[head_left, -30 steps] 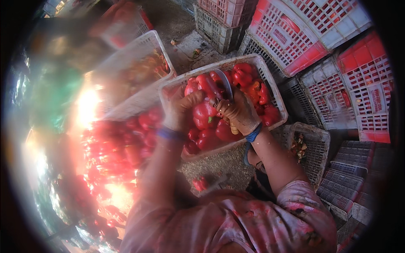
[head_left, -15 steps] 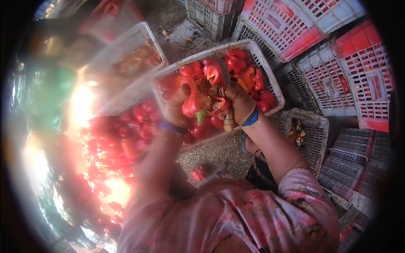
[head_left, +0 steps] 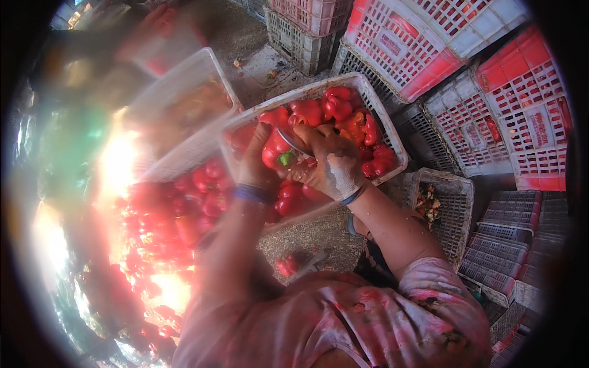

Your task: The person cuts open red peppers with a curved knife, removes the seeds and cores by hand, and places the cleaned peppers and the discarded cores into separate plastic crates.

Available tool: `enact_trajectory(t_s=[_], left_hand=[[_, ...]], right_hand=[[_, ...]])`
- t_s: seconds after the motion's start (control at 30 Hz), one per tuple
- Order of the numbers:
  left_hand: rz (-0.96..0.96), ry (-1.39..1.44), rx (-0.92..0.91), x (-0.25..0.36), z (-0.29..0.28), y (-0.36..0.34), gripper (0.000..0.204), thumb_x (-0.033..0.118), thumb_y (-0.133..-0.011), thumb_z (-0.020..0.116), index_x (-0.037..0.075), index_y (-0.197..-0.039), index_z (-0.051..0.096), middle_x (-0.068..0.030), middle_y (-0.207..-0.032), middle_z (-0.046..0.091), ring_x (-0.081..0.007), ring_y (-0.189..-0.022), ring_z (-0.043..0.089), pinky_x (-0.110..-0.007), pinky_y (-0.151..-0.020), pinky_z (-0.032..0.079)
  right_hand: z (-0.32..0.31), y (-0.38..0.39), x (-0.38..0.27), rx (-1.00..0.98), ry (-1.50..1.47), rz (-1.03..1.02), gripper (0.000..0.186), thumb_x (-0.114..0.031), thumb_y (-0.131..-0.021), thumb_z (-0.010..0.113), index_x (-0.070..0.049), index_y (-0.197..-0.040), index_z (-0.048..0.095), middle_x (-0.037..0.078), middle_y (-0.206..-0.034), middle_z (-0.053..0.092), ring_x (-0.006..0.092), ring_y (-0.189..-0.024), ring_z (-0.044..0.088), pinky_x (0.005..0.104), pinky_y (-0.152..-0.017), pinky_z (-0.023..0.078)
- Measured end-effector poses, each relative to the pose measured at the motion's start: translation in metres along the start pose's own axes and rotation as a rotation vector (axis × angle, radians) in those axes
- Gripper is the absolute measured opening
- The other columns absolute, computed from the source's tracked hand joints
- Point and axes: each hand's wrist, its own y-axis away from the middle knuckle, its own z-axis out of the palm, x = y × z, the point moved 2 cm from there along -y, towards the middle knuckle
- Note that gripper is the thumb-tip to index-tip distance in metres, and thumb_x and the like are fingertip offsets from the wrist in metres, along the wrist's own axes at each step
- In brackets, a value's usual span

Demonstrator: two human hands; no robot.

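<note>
My left hand point(head_left: 253, 164), with a blue band at the wrist, grips a red bell pepper point(head_left: 273, 149) over a white plastic crate point(head_left: 392, 142) filled with red peppers point(head_left: 336, 105). My right hand point(head_left: 332, 164) wears a pale glove and holds a small knife point(head_left: 292, 140) with a curved metal blade against the pepper's green stem end point(head_left: 285, 159). Both hands meet above the middle of the crate.
A large heap of red peppers point(head_left: 175, 211) lies to the left, partly lost in glare. A second white crate point(head_left: 184, 101) stands behind it. Red and pink crates point(head_left: 423, 46) are stacked at the back right, and a grey crate with scraps point(head_left: 453, 205) sits at the right. One pepper point(head_left: 285, 265) lies on the ground.
Both hands have stayed over the crate and the pepper has turned in my left hand, so its green stem end now faces the blade.
</note>
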Motion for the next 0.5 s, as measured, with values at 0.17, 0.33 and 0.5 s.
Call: enact_trajectory(t_s=[0.17, 0.33, 0.5], left_hand=[[0.006, -0.042, 0.064, -0.013, -0.018, -0.017, 0.040, 0.024, -0.086, 0.070, 0.008, -0.113, 0.047, -0.0086, -0.091, 0.061, -0.0233, -0.086, 0.062, -0.040, -0.061, 0.056], [-0.179, 0.014, -0.020, -0.012, -0.025, -0.015, 0.027, 0.024, -0.088, 0.067, 0.007, -0.105, 0.054, -0.0059, -0.086, 0.062, -0.0197, -0.084, 0.060, -0.034, -0.062, 0.053], [-0.322, 0.072, 0.104, -0.027, 0.014, 0.003, 0.025, 0.031, -0.090, 0.065, 0.010, -0.102, 0.062, 0.0007, -0.072, 0.060, -0.0077, -0.055, 0.053, -0.021, -0.047, 0.044]], right_hand=[[0.006, 0.007, -0.003, -0.203, 0.221, 0.082, 0.027, -0.030, -0.086, 0.063, -0.010, -0.102, 0.058, 0.009, -0.096, 0.061, 0.0220, -0.082, 0.058, 0.0335, -0.072, 0.046], [0.007, 0.008, 0.000, -0.341, 0.211, 0.152, 0.021, -0.023, -0.086, 0.062, -0.011, -0.102, 0.057, 0.012, -0.104, 0.060, 0.0265, -0.094, 0.060, 0.0375, -0.085, 0.049], [0.014, 0.019, 0.027, -0.160, -0.170, 0.003, 0.018, -0.023, -0.083, 0.064, -0.010, -0.096, 0.060, 0.012, -0.099, 0.062, 0.0288, -0.083, 0.062, 0.0376, -0.077, 0.050]])
